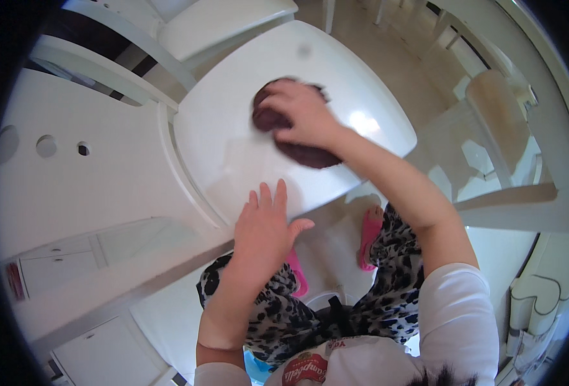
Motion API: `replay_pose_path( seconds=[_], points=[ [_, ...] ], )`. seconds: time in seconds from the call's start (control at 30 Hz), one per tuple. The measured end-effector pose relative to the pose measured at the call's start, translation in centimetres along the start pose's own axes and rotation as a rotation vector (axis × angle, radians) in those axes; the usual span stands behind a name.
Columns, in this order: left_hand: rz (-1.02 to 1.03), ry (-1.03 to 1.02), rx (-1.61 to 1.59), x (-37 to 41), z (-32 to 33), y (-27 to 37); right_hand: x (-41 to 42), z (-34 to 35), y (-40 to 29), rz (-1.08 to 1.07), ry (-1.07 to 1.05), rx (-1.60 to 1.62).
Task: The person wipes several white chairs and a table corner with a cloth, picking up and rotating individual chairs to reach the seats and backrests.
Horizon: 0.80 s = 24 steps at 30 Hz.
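A dark maroon cloth lies bunched on the glossy white seat of a chair. My right hand presses on the cloth from above, its fingers curled over the folds; the hand and cloth are slightly blurred. Nearer to me, my left hand hovers over or rests at the seat's near edge, palm down. Its fingers are spread and hold nothing. Whether its fingertips touch the seat I cannot tell.
To the left stands the chair's white backrest with round holes. Another white chair seat is beyond. A glossy surface with reflections lies at the right. Below are my pink slippers on the floor.
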<state>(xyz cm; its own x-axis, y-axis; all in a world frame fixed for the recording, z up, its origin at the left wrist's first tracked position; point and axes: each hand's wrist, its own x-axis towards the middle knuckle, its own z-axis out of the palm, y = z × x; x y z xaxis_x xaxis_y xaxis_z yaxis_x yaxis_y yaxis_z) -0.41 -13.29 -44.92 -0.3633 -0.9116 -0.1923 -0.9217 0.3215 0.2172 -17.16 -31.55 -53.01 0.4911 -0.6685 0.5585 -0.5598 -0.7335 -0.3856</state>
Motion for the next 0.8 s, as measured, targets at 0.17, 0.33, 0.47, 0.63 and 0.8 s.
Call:
replay_pose_path(
  seconds=[0.17, 0.33, 0.47, 0.63, 0.8],
  points=[
    [0.043, 0.071, 0.035, -0.6, 0.8, -0.2, -7.2, -7.4, 4.9, 0.415, 0.275, -0.46],
    [0.058, 0.126, 0.018, -0.7, 0.9, 0.1, -10.0, -7.1, 0.7, 0.642, 0.346, -0.551],
    [0.078, 0.159, -0.017, -1.3, 1.1, -0.2, -11.1, -3.2, -7.5, 0.528, 0.322, -0.433],
    [0.096, 0.199, 0.002, -1.1, 1.0, 0.3, -11.4, -2.2, -7.9, 0.455, 0.439, -0.332],
    [0.072, 0.196, -0.024, -0.9, 0.7, 0.7, -10.0, -3.8, -1.4, 0.654, 0.814, -0.444]
  ],
)
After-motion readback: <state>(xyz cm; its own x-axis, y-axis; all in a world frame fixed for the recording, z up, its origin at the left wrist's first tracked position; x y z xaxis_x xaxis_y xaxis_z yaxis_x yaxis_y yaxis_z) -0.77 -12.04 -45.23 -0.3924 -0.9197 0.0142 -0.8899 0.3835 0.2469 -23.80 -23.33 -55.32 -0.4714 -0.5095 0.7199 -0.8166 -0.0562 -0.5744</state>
